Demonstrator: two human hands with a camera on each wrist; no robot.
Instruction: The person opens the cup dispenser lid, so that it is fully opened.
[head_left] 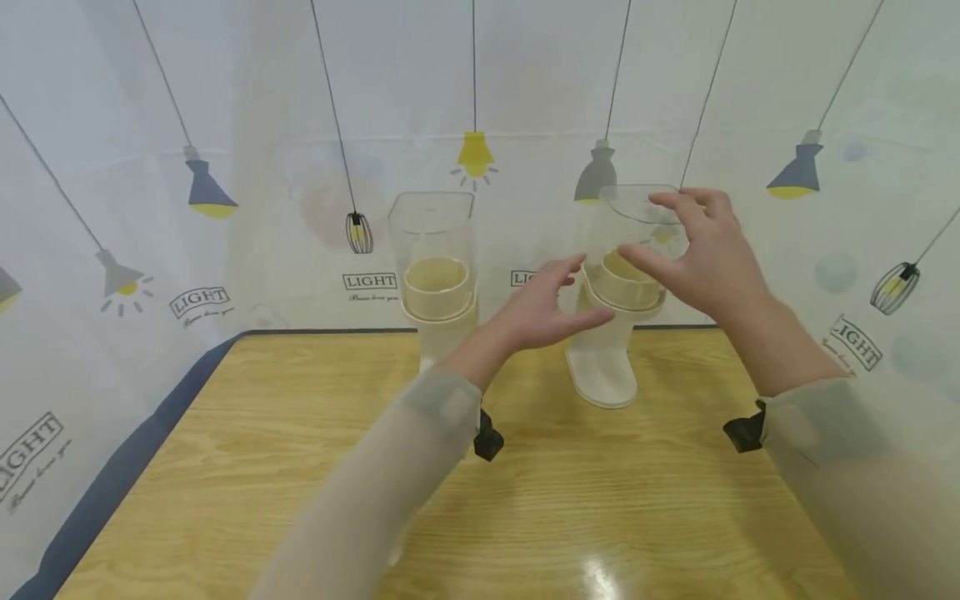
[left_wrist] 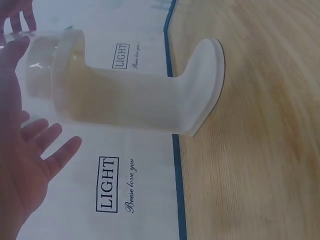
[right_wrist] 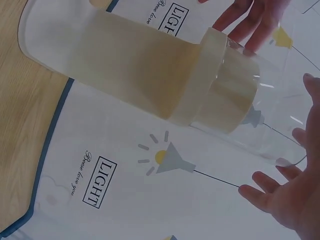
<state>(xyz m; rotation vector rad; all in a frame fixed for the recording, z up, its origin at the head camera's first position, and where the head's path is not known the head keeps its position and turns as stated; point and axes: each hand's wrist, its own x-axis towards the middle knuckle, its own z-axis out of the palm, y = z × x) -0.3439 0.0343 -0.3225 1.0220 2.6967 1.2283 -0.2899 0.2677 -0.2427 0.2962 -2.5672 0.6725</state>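
Note:
A dispenser with a cream stand (head_left: 603, 367) and a clear upper container (head_left: 600, 229) stands upright at the right of the table's far side. My left hand (head_left: 543, 312) is at its left, fingers extended and thumb apart, overlapping the stand's upper part in the head view. Around the container's right side, near the rim, my right hand (head_left: 705, 250) spreads its fingers and thumb. A cream ring (right_wrist: 232, 87) shows through the clear wall in the right wrist view. The left wrist view shows the stand's foot (left_wrist: 205, 85) flat on the table.
A second, similar dispenser (head_left: 438, 292) stands to the left on the wooden table (head_left: 300, 433). Behind the table hangs a pale sheet (head_left: 540, 92) printed with lamps and lettering. Dark edging (head_left: 172, 408) runs along the table's left and far sides.

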